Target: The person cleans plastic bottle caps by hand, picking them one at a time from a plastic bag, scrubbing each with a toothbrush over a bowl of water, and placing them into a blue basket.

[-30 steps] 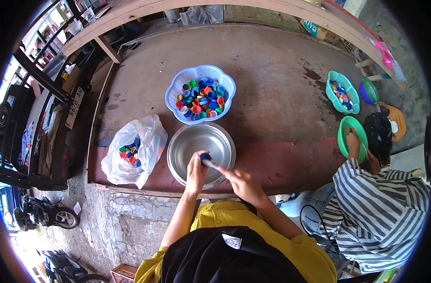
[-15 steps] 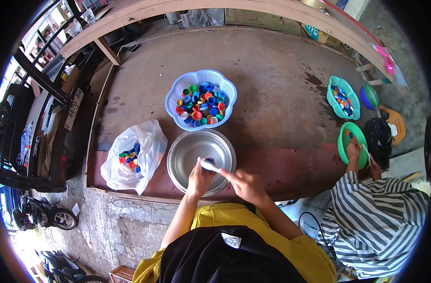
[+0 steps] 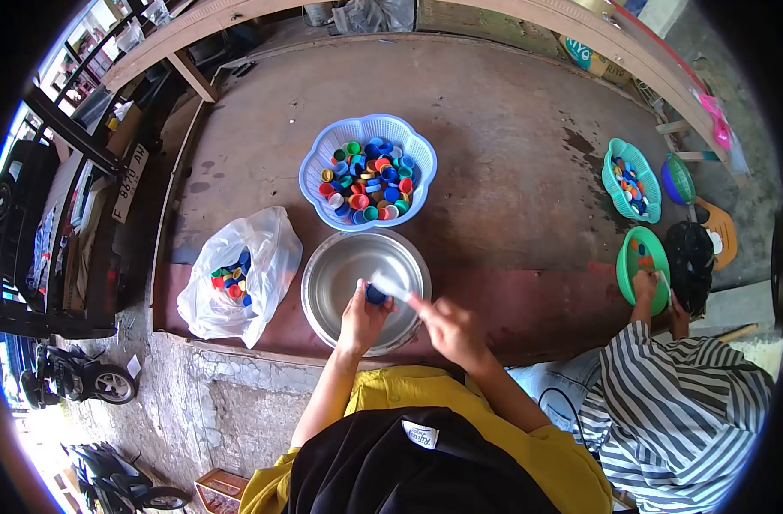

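Note:
Over a steel basin (image 3: pixel 312 310), my left hand (image 3: pixel 362 322) pinches a dark blue bottle cap (image 3: pixel 375 294) between thumb and fingers. My right hand (image 3: pixel 454 331) is closed round the handle of a brush (image 3: pixel 393 284). The pale brush head is blurred by motion and lies just up and right of the cap. A blue plastic basket (image 3: pixel 316 141) full of mixed coloured caps stands right behind the basin. To the left, a white plastic bag (image 3: pixel 274 257) sits open with more coloured caps (image 3: pixel 234 279) in it.
At the right, a person in a striped shirt (image 3: pixel 691 377) works with both hands at a green basin (image 3: pixel 661 261). Beyond it stand a teal basket (image 3: pixel 616 190) of caps and a black bag (image 3: pixel 690 253). A wooden beam (image 3: pixel 323 15) crosses the table's far side.
The brush head has moved up and right, off the blue cap it covered before, so the cap now shows. My right hand has shifted slightly right. The view has tilted a little.

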### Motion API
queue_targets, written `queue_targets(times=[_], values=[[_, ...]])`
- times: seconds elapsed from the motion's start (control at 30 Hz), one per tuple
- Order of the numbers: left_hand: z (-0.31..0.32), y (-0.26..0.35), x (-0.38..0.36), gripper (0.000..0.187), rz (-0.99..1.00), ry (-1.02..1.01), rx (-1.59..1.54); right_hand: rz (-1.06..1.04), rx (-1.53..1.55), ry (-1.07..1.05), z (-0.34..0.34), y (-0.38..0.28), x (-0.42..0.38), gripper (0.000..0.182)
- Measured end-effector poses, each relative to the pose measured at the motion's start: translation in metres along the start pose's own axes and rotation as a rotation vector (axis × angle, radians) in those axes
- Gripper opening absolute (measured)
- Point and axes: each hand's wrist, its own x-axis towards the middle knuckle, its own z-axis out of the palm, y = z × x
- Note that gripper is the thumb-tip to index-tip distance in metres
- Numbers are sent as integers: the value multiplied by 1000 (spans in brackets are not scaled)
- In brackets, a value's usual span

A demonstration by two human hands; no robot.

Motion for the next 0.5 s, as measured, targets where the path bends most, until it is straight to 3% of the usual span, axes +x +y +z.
queue_targets(times=[0.03,0.17,0.3,0.4,0.43,0.5], values=[[-5,0,2,40,-1,-52,26,-56,-37,-85,1,0,-1,57],[-16,1,4,42,7,-181,102,150,58,241,10,20,7,57],[3,7,-2,41,84,3,185,-50,-41,-185,-6,1,4,56],[-6,4,4,39,287,-169,315,117,105,175,5,11,11,56],[-6,4,3,37,302,-136,332,185,118,190,2,8,12,57],[-1,7,-1,35,329,-77,369,94,39,-30,-1,-5,5,56]])
